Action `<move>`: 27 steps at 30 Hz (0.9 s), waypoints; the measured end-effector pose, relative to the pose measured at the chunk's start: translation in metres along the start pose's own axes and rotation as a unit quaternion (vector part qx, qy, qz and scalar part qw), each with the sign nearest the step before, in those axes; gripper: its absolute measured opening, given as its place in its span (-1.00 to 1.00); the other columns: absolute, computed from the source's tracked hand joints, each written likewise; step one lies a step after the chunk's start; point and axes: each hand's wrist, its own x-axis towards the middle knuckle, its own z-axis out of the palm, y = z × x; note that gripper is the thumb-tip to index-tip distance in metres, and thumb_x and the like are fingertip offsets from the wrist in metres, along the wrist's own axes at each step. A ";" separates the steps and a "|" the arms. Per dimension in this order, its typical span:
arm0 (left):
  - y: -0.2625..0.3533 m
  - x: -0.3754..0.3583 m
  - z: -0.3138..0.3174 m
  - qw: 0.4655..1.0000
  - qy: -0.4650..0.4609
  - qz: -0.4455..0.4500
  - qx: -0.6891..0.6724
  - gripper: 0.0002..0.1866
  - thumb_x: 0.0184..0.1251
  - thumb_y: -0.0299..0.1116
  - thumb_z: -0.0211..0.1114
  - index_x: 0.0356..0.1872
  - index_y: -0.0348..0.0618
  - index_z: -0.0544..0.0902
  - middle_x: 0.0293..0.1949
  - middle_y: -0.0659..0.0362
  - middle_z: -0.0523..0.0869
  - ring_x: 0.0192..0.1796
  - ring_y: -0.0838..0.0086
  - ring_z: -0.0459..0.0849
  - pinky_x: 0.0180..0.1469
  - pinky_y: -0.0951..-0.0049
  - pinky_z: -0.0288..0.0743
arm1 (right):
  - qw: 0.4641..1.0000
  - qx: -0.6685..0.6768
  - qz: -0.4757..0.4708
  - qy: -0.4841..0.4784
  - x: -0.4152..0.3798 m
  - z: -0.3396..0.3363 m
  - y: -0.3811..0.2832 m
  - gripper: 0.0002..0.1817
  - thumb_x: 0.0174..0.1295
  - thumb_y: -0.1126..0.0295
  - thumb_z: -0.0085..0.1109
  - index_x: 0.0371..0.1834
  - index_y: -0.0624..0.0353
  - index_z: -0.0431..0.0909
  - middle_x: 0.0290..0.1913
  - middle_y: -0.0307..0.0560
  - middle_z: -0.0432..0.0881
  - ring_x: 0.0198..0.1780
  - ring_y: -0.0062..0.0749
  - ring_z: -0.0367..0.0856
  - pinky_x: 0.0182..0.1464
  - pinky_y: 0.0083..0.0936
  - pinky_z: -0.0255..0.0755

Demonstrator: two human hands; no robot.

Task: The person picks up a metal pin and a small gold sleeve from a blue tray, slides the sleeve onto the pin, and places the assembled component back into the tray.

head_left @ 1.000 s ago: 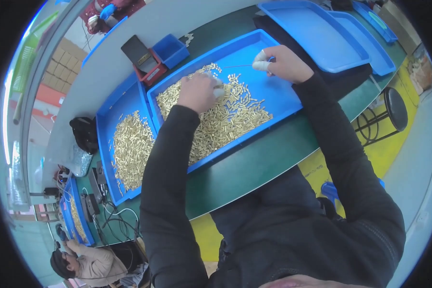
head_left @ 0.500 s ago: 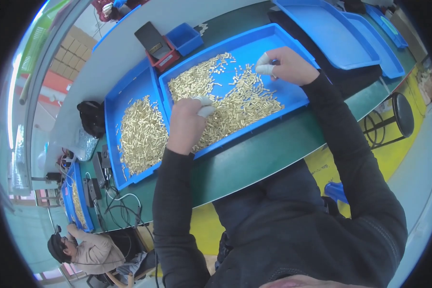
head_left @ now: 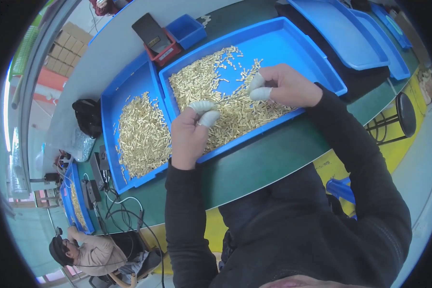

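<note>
Small brass-coloured metal cylinders [head_left: 194,79] are lying in a large blue plastic tray [head_left: 293,43] and an adjoining blue tray [head_left: 130,79] on a green tabletop [head_left: 245,168]. A beige-sleeved person [head_left: 98,254] is sitting farther left. Our left hand [head_left: 189,137] and right hand [head_left: 290,86] are hovering over the large tray; we cannot tell whether their white-capped fingers [head_left: 260,93] are gripping anything.
</note>
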 end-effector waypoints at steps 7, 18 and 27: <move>-0.002 0.000 0.000 1.000 0.006 0.015 -0.027 -0.86 0.22 -0.43 0.38 -0.19 -0.08 0.72 -0.24 0.22 0.76 -0.17 0.53 0.67 -0.02 0.48 0.55 | 0.999 -0.007 -0.036 0.005 0.001 0.003 -0.001 -0.92 0.23 0.38 0.32 -0.41 0.05 0.67 -0.35 -0.28 0.67 -0.38 -0.55 0.60 -0.34 -0.61 0.52; -0.002 0.000 0.000 1.000 -0.009 -0.002 -0.017 -0.87 0.24 -0.37 0.39 -0.20 -0.08 0.72 -0.24 0.22 0.76 -0.17 0.51 0.68 -0.01 0.46 0.55 | 0.999 -0.017 -0.039 0.002 -0.001 0.001 0.000 -0.95 0.26 0.38 0.30 -0.36 0.04 0.68 -0.32 -0.28 0.67 -0.26 -0.49 0.61 -0.16 -0.52 0.48; 0.000 -0.002 0.002 0.994 -0.004 0.062 0.094 -0.85 0.27 -0.39 0.37 -0.16 -0.11 0.72 -0.22 0.20 0.77 -0.15 0.48 0.69 -0.03 0.45 0.55 | 0.985 -0.099 -0.116 0.075 -0.002 0.011 0.011 -0.89 0.20 0.34 0.34 -0.44 0.05 0.65 -0.46 -0.28 0.55 -0.41 -0.44 0.45 -0.32 -0.47 0.31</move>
